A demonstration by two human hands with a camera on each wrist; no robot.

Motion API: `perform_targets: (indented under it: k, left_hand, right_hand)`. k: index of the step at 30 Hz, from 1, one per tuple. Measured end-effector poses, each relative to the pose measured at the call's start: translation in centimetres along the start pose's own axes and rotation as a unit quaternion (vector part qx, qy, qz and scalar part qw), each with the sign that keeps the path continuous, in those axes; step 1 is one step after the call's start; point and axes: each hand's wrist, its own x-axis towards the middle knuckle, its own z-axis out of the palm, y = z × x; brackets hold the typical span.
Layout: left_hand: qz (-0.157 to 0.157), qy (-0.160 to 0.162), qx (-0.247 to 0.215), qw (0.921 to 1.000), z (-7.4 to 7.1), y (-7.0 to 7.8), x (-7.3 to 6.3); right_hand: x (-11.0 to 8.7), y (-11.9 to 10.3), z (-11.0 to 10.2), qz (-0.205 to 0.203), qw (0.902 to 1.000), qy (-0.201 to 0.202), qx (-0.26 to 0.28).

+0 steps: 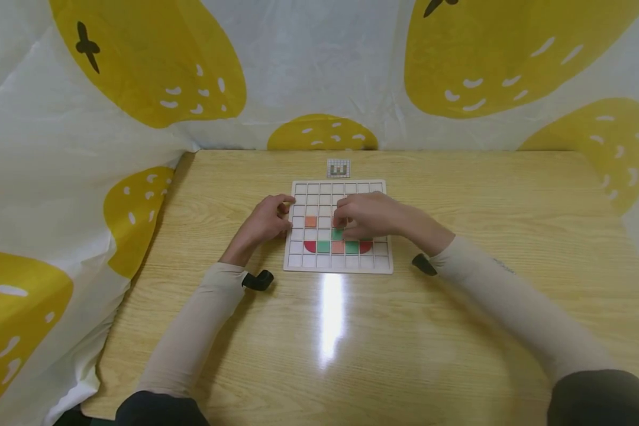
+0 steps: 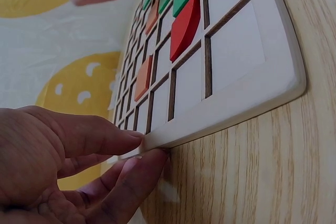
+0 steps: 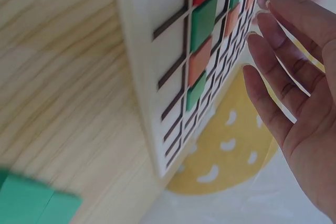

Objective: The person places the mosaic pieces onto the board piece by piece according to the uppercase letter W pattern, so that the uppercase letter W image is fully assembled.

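Observation:
A white grid board (image 1: pixel 338 265) lies flat on the wooden table. Its lower rows hold a red quarter-round tile (image 1: pixel 310 246), green tiles (image 1: pixel 323 247), orange tiles (image 1: pixel 338 247) and another red piece (image 1: pixel 365 245). A lone orange tile (image 1: pixel 310 222) sits higher up on the left. My left hand (image 1: pixel 270 219) pinches the board's left edge (image 2: pixel 220 124) between a finger and thumb (image 2: pixel 142 148). My right hand (image 1: pixel 359 218) hovers over the board's middle, its fingertips above a green tile (image 1: pixel 337 234). Seen from the right wrist, that hand (image 3: pixel 294 77) has straight, spread fingers and holds nothing.
A small pattern card (image 1: pixel 338 168) lies just beyond the board's far edge. A white cloth with yellow shapes (image 1: pixel 138 71) walls in the table at the back and left. Bare tabletop (image 1: pixel 511 201) surrounds the board. A blurred green shape (image 3: pixel 31 203) fills a corner of the right wrist view.

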Motion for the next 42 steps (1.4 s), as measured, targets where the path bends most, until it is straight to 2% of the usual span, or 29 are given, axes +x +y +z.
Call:
perform_targets:
  k: [12,25,42]
  left_hand:
    - [0.0,-0.004,0.0,1.0,0.0,-0.1,0.1]
    - [-0.001,-0.007,0.0,1.0,-0.2,0.0,0.0]
    - [0.006,-0.007,0.003,0.9999,-0.1,-0.1,0.1]
  right_hand:
    - [-3.8,2.1,-0.6,0.006,0.9995,0.031,0.003]
    - [-7.5,4.0,-1.3,0.074,0.9961,0.049,-0.001]
    - [-11.7,6.2,-1.2,0.118,0.9921,0.044,0.005]
